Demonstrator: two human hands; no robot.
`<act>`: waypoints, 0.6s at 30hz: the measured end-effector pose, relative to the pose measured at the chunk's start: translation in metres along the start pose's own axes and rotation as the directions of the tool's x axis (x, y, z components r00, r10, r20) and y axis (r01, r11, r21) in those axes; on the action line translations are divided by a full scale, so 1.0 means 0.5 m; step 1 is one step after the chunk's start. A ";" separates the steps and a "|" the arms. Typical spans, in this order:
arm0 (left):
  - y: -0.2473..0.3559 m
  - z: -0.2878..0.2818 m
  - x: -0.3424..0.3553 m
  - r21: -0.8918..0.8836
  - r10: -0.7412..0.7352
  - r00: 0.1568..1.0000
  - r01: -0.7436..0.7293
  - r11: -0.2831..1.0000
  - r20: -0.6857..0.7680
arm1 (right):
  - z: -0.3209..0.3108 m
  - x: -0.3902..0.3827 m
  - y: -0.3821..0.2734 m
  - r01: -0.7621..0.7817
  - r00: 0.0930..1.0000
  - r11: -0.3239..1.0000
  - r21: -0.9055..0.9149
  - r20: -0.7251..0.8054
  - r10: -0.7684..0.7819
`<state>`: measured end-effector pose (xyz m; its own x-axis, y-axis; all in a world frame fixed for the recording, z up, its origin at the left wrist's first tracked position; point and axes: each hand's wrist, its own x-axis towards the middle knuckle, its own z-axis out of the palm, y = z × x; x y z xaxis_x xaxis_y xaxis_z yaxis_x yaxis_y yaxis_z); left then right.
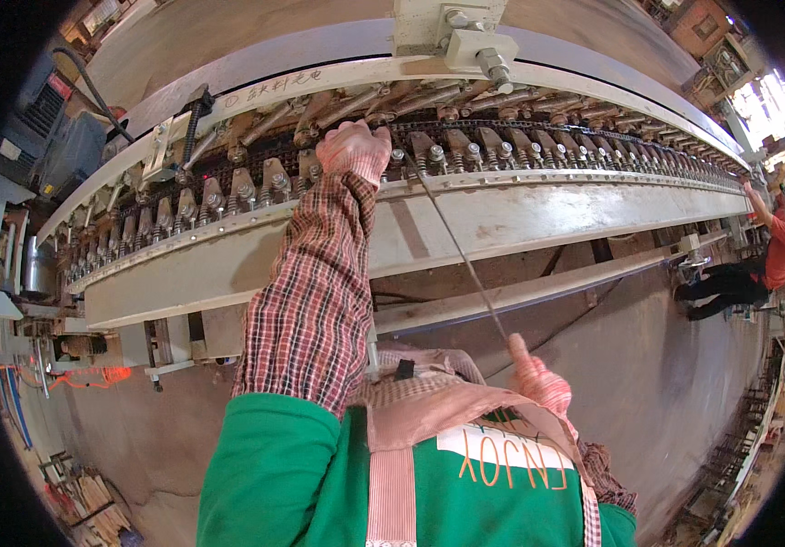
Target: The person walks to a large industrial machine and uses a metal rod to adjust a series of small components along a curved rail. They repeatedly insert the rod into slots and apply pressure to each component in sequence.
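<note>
Both gloved hand [353, 150] palms hidden

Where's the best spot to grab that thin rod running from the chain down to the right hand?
Likely the rod's bare middle stretch, coming from the right side. Its top end sits among the chain's clips beside the left hand, its lower end is already pinched by the right hand. It is thin, so pinch across it.

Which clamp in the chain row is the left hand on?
The left hand rests on the clamp just left of the thin rod, directly above the plaid sleeve; the other clamps along the row sit untouched.
</note>
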<state>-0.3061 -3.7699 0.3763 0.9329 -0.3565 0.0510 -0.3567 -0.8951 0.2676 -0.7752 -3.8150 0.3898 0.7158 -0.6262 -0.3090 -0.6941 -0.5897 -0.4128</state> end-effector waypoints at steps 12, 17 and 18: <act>-0.004 0.006 0.001 -0.020 0.024 0.999 -0.024 1.000 -0.030 | -0.036 0.011 -0.071 -0.300 0.917 0.288 0.910 0.358 -0.176; 0.011 0.019 0.005 -0.003 0.012 0.999 -0.013 1.000 -0.052 | -0.071 0.057 -0.167 -0.332 0.920 0.445 0.832 0.390 -0.041; 0.010 0.016 0.002 -0.004 -0.005 0.999 0.005 1.000 -0.041 | -0.085 0.052 -0.178 -0.372 0.913 0.422 0.827 0.408 0.006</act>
<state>-0.3076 -3.7771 0.3698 0.9359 -0.3407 0.0891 -0.3520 -0.8958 0.2715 -0.6980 -3.8006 0.4552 0.6804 -0.3672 -0.6343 -0.4964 0.4059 -0.7674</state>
